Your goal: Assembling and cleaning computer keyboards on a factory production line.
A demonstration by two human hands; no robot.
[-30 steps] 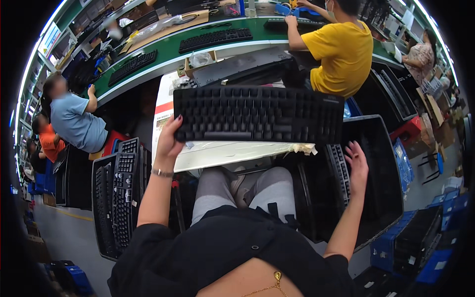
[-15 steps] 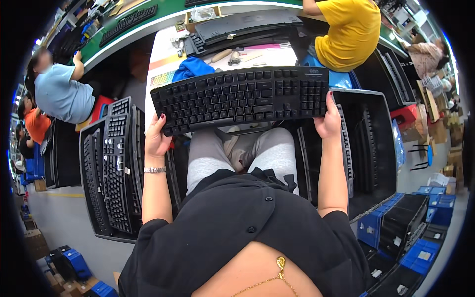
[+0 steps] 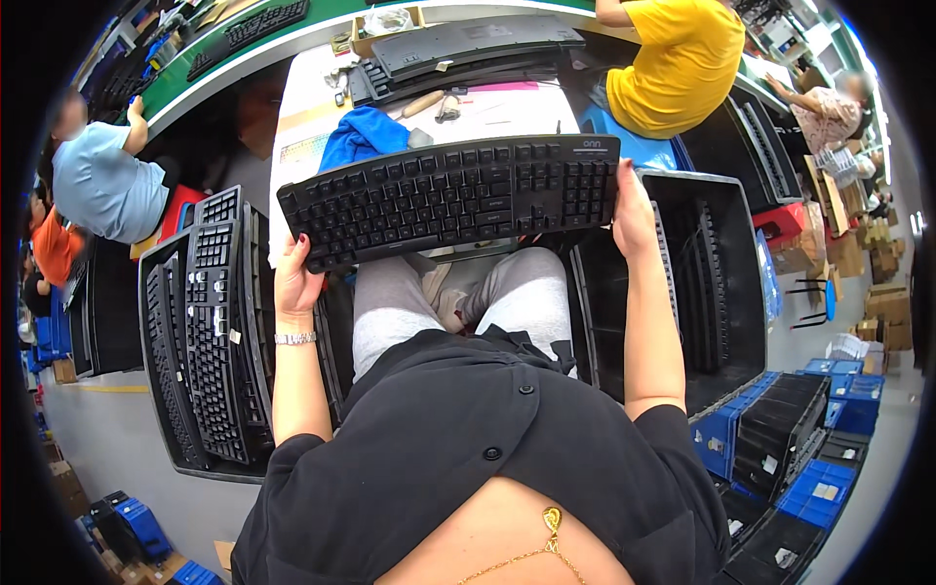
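Note:
A black full-size keyboard [image 3: 448, 203] is held up over my lap, its keys facing me and its left end a little lower than its right. My left hand [image 3: 296, 283] grips the lower left corner, thumb on the front face. At the other end, my right hand [image 3: 631, 216] is closed round the right edge, thumb near the top corner. The fingers behind the keyboard are hidden. Just beyond it a blue cloth [image 3: 366, 136] lies crumpled on the white table [image 3: 302, 83].
Black bins with upright keyboards flank me: the left bin [image 3: 161, 409] and the right bin [image 3: 746, 292]. Stacked keyboards [image 3: 478, 47] lie at the table's back beside a cardboard box [image 3: 390, 29]. A person in yellow [image 3: 682, 68] and another in light blue [image 3: 107, 180] sit nearby.
The whole view has shifted slightly, so most things appear further left. The keyboard stays in both hands, tilted a touch more, with its right end higher.

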